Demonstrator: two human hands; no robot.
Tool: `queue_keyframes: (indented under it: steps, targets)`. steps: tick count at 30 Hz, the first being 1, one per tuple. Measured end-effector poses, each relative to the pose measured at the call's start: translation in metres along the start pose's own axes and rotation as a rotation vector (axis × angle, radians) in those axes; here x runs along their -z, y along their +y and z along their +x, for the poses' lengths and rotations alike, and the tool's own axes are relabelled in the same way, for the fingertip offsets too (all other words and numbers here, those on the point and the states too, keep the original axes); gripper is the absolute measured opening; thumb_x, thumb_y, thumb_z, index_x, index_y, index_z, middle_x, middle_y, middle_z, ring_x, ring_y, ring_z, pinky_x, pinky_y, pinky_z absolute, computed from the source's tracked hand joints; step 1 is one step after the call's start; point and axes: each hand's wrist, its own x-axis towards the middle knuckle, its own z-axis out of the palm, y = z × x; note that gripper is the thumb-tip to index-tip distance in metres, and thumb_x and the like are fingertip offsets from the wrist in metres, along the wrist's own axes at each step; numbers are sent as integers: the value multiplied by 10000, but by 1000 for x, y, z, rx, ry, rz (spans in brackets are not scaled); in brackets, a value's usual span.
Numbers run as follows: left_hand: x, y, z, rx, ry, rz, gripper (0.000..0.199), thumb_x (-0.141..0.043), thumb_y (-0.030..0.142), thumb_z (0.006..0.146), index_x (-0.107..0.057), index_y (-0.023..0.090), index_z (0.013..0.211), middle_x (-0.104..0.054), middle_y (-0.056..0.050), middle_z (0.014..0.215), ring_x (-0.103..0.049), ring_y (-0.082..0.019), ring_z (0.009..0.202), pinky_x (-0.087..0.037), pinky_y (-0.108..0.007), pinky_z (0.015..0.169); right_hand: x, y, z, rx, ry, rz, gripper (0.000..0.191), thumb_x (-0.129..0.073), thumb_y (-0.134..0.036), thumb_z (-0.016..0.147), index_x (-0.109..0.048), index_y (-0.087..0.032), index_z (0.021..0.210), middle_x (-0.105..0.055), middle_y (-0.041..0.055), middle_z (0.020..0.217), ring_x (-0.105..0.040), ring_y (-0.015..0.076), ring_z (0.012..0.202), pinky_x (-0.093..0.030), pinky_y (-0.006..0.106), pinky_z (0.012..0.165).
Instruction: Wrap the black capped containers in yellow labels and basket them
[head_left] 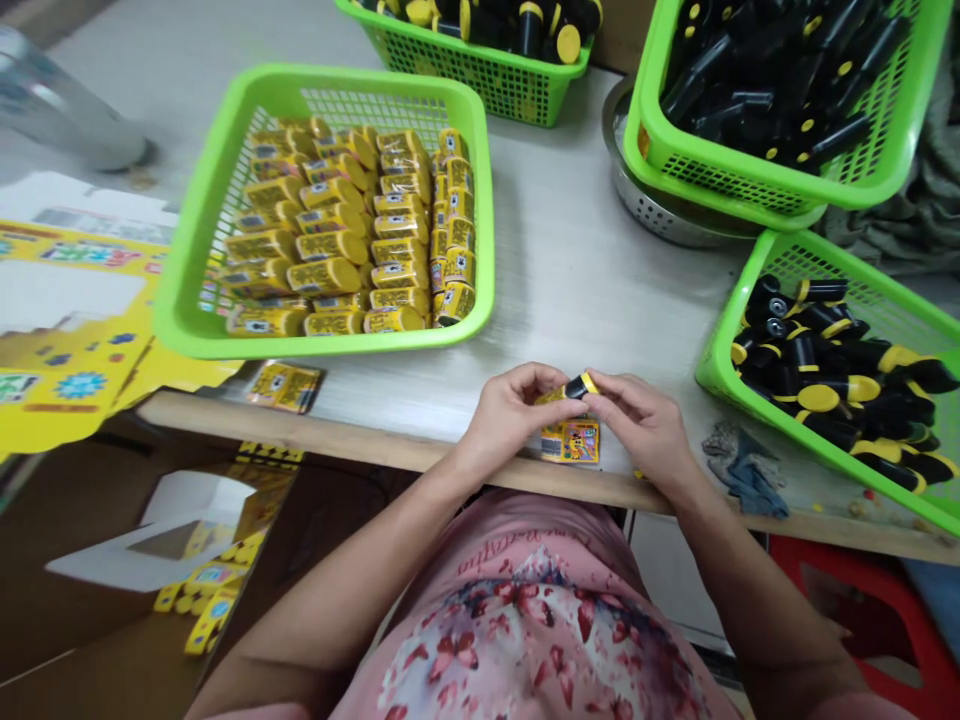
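At the table's front edge, my left hand (514, 412) and my right hand (637, 425) hold a small black tube with a yellow end (577, 386) between their fingertips. A small yellow printed carton (570, 441) sits just below the tube, partly hidden by my fingers, and I cannot tell whether it rests on the table or is held. Straight ahead, a green plastic mesh basket (176, 270) is full of yellow-wrapped tubes (326, 275). On the right, a green basket (720, 375) holds loose black tubes with yellow ends (817, 365).
More green baskets of black tubes (480, 80) stand at the back, one on a steel bowl (645, 195). Flat yellow printed cartons (75, 330) overhang the left edge, and a loose carton (286, 387) lies nearby. A grey-blue rag (746, 470) lies at right.
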Motion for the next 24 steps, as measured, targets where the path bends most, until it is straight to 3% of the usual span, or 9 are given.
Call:
queue_keyframes:
  steps: [4, 9, 15, 20, 24]
  targets:
    - [1, 2, 2, 69, -14, -97, 374, -949, 333, 488, -698, 155, 701, -691, 20, 683, -615, -102, 623, -513, -221, 641, 0, 2, 0, 120, -125, -48, 282, -554, -361, 969, -733, -253, 1157, -757, 46, 937, -698, 167, 853, -581, 312, 758]
    - [4, 3, 4, 157, -107, -222, 445, -906, 405, 604, -735, 159, 932, -760, -17, 764, -690, -131, 625, -566, -250, 660, 2, 4, 0, 9, -29, 13, 302, -590, -368, 954, -698, -269, 1218, -733, 59, 1104, -691, 185, 990, -575, 337, 883]
    - [6, 4, 3, 230, -202, -266, 380, -912, 371, 602, -738, 126, 834, -774, -48, 798, -699, -131, 601, -586, -256, 665, 5, 7, 2, 40, -22, 99, 263, -699, -371, 885, -734, -317, 1140, -710, 48, 1117, -662, 189, 1049, -559, 363, 945]
    - [6, 7, 2, 247, -237, -271, 346, -907, 351, 613, -741, 129, 821, -761, -34, 738, -699, -131, 602, -589, -254, 674, 6, 7, 4, 14, -44, 206, 241, -736, -399, 857, -747, -330, 1088, -719, 25, 1053, -682, 162, 974, -584, 329, 895]
    - [8, 8, 3, 284, -316, -286, 337, -900, 347, 625, -757, 124, 833, -756, -44, 723, -701, -138, 604, -589, -248, 654, 9, 5, 4, -40, -111, 209, 370, -709, -483, 861, -704, -319, 1192, -708, 34, 1115, -681, 172, 1022, -590, 341, 911]
